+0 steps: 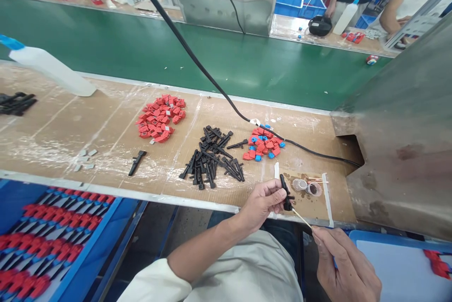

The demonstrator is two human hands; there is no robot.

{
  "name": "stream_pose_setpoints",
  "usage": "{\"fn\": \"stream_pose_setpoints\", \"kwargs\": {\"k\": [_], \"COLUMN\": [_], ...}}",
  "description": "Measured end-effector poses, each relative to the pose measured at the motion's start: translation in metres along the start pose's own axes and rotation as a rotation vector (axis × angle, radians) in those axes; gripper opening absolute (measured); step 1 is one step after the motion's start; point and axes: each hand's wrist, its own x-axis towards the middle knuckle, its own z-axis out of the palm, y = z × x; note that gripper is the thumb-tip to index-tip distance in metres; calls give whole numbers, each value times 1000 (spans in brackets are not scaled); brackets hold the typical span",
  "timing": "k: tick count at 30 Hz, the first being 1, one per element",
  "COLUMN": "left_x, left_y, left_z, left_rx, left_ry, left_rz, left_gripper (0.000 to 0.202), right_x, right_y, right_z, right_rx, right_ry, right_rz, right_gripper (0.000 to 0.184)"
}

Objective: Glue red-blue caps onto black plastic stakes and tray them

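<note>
A worktop (303,123) covered in brown cardboard runs across the middle of the frame, with a green strip (141,52) behind it. Right of centre, in the lower half, the left hand (262,202) holds a black piece (286,194) near the worktop's front edge, its grip pinching it between thumb and fingers. At lower right, the right hand (344,264) has its grip pressed together on a thin stick (302,218), whose tip meets the piece's lower end. The piece looks light, stiff and fairly smooth, probably plastic, so a gentle pinch around its shaft should do; the small side peg seems the likeliest part to snap. The stick seems lighter and easily broken, best taken well back from its tip with little pressure.
</note>
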Motion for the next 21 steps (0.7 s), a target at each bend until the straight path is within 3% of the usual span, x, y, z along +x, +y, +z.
{"fn": "stream_pose_setpoints", "kwargs": {"k": [6,17,21], "left_x": [-2,-5,-7], "left_y": [0,-6,-8], "left_z": [-1,-9,-11], "left_rx": [53,186,156], "left_ry": [0,-65,-80], "left_rz": [10,40,33], "left_gripper": [56,56,55], "right_x": [1,8,7], "right_y": [2,2,4], "right_z": [0,-2,0], "right_rx": [18,218,179], "right_ry": [-6,-79,-72], "right_rz": [-35,39,1], "right_gripper": [28,27,32]}}
